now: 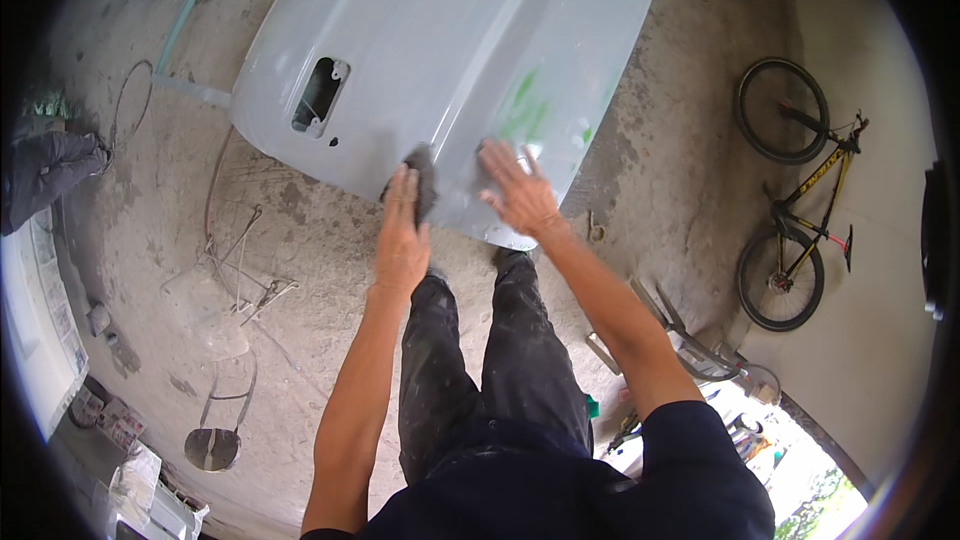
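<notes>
A light grey car hood (400, 90) lies in front of me, with green patches (525, 110) toward its right side and a rectangular opening (320, 97) at its left. Near the closest edge, my left hand (402, 240) holds a dark grey pad (424, 185) against the surface, its fingers pressed along the pad's side. Whether the pad is cloth or abrasive I cannot tell. Over the hood's near right part, my right hand (522, 192) is open with its fingers spread, slightly blurred. Nothing shows in it, and it seems to rest on or just above the panel.
On the right, a black and yellow bicycle (815, 190) stands by the pale wall (890, 70). Thin metal stands (240, 270) and a round-ended frame (213, 448) are on the stained concrete floor (300, 360) at left. A metal frame (665, 325) stands behind my right arm.
</notes>
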Action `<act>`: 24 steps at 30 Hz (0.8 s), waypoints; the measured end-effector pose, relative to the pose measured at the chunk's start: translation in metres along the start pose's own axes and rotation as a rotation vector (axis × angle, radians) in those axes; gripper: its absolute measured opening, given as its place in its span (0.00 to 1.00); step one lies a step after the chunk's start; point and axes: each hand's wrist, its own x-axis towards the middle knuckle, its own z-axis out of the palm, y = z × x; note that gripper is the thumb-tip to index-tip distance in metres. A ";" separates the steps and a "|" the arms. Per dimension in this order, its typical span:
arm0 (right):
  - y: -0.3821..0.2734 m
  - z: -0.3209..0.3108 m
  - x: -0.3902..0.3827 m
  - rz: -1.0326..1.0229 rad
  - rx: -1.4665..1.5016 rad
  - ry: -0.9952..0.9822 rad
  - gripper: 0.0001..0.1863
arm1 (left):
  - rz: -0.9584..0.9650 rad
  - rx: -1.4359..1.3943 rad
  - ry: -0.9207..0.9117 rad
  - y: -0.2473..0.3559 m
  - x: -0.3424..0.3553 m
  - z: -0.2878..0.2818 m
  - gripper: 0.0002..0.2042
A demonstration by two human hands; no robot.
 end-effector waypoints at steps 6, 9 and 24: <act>0.131 0.014 0.049 0.399 0.267 0.421 0.47 | 0.134 0.233 -0.387 -0.006 0.005 0.045 0.47; 0.150 0.028 0.057 0.414 0.301 0.442 0.50 | 0.108 0.308 -0.496 0.002 0.032 0.046 0.47; 0.154 0.024 0.049 0.413 0.393 0.405 0.50 | 0.426 0.453 -0.108 0.025 0.223 0.131 0.36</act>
